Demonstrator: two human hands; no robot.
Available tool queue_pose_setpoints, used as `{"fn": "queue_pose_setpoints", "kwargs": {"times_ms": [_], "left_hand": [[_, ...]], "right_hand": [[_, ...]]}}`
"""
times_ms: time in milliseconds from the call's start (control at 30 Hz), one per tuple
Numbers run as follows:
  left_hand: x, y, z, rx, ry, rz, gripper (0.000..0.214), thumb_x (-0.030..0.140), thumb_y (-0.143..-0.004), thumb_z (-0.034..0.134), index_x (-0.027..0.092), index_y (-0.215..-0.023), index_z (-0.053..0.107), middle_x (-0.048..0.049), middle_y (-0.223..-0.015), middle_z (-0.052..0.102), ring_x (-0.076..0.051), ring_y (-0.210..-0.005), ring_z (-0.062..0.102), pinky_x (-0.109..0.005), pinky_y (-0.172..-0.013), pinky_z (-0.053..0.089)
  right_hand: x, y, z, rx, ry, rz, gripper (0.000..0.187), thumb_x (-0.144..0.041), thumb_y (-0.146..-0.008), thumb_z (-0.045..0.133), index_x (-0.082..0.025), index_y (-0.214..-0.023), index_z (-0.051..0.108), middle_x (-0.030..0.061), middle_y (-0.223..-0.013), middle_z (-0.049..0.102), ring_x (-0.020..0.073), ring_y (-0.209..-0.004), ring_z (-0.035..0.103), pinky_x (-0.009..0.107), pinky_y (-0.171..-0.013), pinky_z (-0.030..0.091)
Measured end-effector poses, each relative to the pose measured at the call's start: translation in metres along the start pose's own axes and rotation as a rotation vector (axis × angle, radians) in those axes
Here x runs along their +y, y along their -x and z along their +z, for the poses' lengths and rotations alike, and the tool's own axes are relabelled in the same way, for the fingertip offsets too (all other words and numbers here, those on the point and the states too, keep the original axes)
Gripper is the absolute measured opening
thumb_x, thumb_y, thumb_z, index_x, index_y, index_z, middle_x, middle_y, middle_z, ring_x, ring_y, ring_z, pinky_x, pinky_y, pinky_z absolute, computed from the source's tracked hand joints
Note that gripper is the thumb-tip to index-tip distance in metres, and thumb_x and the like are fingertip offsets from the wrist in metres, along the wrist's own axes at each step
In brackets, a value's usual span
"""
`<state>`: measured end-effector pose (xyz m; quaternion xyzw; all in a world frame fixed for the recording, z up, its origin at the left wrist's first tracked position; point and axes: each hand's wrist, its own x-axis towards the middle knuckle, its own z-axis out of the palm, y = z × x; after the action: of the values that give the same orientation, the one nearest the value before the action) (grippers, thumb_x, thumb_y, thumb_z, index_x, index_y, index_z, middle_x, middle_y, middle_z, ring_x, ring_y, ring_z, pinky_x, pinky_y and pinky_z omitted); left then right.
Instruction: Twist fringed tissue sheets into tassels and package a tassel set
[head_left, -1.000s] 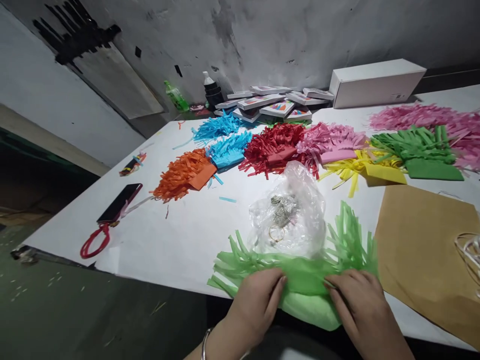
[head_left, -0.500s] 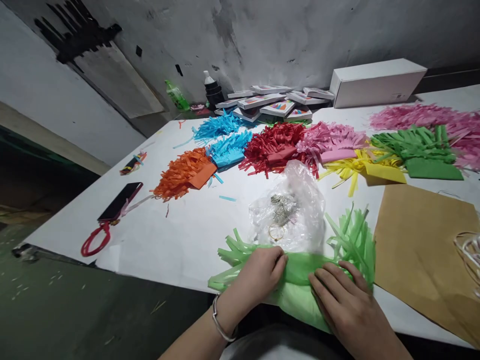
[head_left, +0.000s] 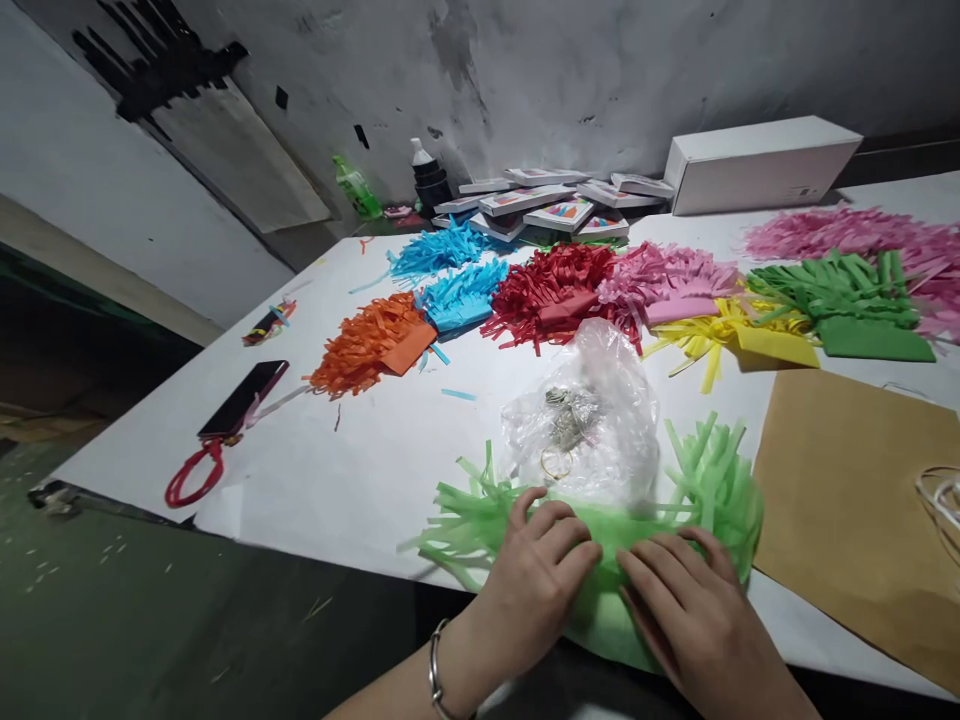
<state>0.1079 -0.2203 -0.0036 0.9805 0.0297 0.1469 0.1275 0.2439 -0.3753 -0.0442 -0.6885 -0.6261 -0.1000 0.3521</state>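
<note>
Light green fringed tissue paper (head_left: 615,527) lies across the front edge of the table, its cut strips fanning out at the left and right ends. My left hand (head_left: 544,570), with a silver bangle at the wrist, bends its fingers over the middle of the paper, thumb and fingertips pressed on it. Close beside it, my right hand (head_left: 686,610) grips the same paper with fingers held together; a flap hangs below, between the hands. Just beyond them sits a clear plastic bag (head_left: 619,430) with a small bundle of cord and a gold ring (head_left: 556,464).
Behind lie fringed tassels: orange (head_left: 367,345), blue (head_left: 461,295), red (head_left: 555,290), pink, yellow (head_left: 772,345) and green (head_left: 874,335). A phone (head_left: 244,400) lies left, brown paper (head_left: 855,500) right. Flat boxes (head_left: 529,200) and a white box (head_left: 765,165) stand by the wall.
My left hand has shifted slightly right, closer to the right hand, its fingers more spread along the paper. The left fringe has fanned out more. My right hand is nearly where it was.
</note>
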Motion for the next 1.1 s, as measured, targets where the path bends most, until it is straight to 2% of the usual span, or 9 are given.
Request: {"fn": "queue_pose_setpoints", "kwargs": {"times_ms": [167,267,333,400,467,600,767,933,1100], "left_hand": [[-0.026,0.012,-0.001,0.001,-0.018,-0.074,0.036,-0.005,-0.079,0.047,0.022,-0.096,0.063,-0.0032,-0.093,0.072,-0.026,-0.096,0.066,-0.059,-0.106,0.037],[-0.053,0.034,-0.022,0.047,-0.01,-0.247,0.036,-0.001,-0.073,0.049,0.023,-0.095,0.064,-0.0047,-0.099,0.071,-0.029,-0.1,0.065,-0.061,-0.1,0.041],[-0.064,0.048,-0.04,0.062,-0.011,-0.365,0.034,0.004,-0.078,0.05,0.024,-0.102,0.064,-0.0072,-0.11,0.069,-0.03,-0.105,0.064,-0.057,-0.095,0.046],[-0.062,0.056,-0.054,0.093,-0.027,-0.438,0.037,0.008,-0.085,0.049,0.025,-0.115,0.061,-0.0103,-0.125,0.063,-0.03,-0.116,0.06,-0.052,-0.094,0.05],[-0.046,0.053,-0.059,0.11,-0.025,-0.4,0.042,0.011,-0.09,0.05,0.025,-0.129,0.054,-0.0125,-0.138,0.055,-0.031,-0.128,0.052,-0.053,-0.102,0.046],[-0.002,0.026,-0.027,0.06,0.016,-0.081,0.041,0.013,-0.091,0.056,0.02,-0.131,0.054,-0.0125,-0.131,0.061,-0.032,-0.126,0.051,-0.06,-0.115,0.025],[0.008,0.006,0.025,0.091,0.093,0.016,0.023,0.007,-0.098,0.045,0.017,-0.103,0.064,-0.0038,-0.085,0.07,-0.021,-0.084,0.059,-0.044,-0.091,0.042],[-0.007,0.023,0.019,0.071,0.146,-0.02,0.021,0.01,-0.099,0.045,0.019,-0.104,0.064,-0.0046,-0.094,0.072,-0.021,-0.087,0.059,-0.043,-0.088,0.039],[-0.01,0.026,0.008,0.01,0.193,-0.236,0.019,0.013,-0.1,0.045,0.019,-0.09,0.06,-0.0046,-0.094,0.068,-0.021,-0.087,0.057,-0.041,-0.084,0.041]], "right_hand": [[0.007,0.012,0.006,0.008,0.093,0.023,0.034,-0.011,-0.104,0.035,-0.013,-0.102,0.069,0.0092,-0.093,0.073,0.0229,-0.093,0.063,0.045,-0.1,0.035],[0.008,0.018,0.006,0.011,0.087,0.059,0.03,-0.01,-0.102,0.039,-0.013,-0.102,0.068,0.0098,-0.095,0.072,0.0232,-0.095,0.063,0.046,-0.101,0.034],[0.008,0.019,0.007,0.014,0.088,0.074,0.028,-0.01,-0.102,0.04,-0.013,-0.102,0.068,0.0097,-0.095,0.072,0.0231,-0.095,0.063,0.046,-0.101,0.034],[0.007,0.02,0.009,0.004,0.099,0.091,0.028,-0.01,-0.102,0.04,-0.014,-0.101,0.068,0.0094,-0.095,0.071,0.0227,-0.094,0.063,0.047,-0.101,0.034],[0.005,0.019,0.009,-0.017,0.116,0.104,0.028,-0.01,-0.101,0.04,-0.014,-0.1,0.068,0.0096,-0.096,0.071,0.0228,-0.094,0.063,0.047,-0.102,0.033],[-0.002,0.013,0.006,0.006,0.09,0.063,0.029,-0.008,-0.101,0.04,-0.013,-0.104,0.068,0.0095,-0.093,0.071,0.0211,-0.091,0.063,0.048,-0.104,0.033],[-0.003,0.013,0.002,0.027,0.08,0.001,0.034,-0.012,-0.104,0.036,-0.014,-0.106,0.069,0.0078,-0.089,0.071,0.0211,-0.091,0.063,0.047,-0.105,0.031],[0.006,0.026,0.0,0.016,0.035,0.1,0.038,-0.019,-0.107,0.032,-0.018,-0.1,0.069,0.0074,-0.094,0.072,0.0216,-0.097,0.063,0.047,-0.105,0.03],[0.007,0.014,-0.001,-0.007,0.085,0.225,0.034,-0.024,-0.106,0.039,-0.021,-0.082,0.064,0.002,-0.08,0.066,0.0199,-0.082,0.06,0.045,-0.097,0.032]]}}
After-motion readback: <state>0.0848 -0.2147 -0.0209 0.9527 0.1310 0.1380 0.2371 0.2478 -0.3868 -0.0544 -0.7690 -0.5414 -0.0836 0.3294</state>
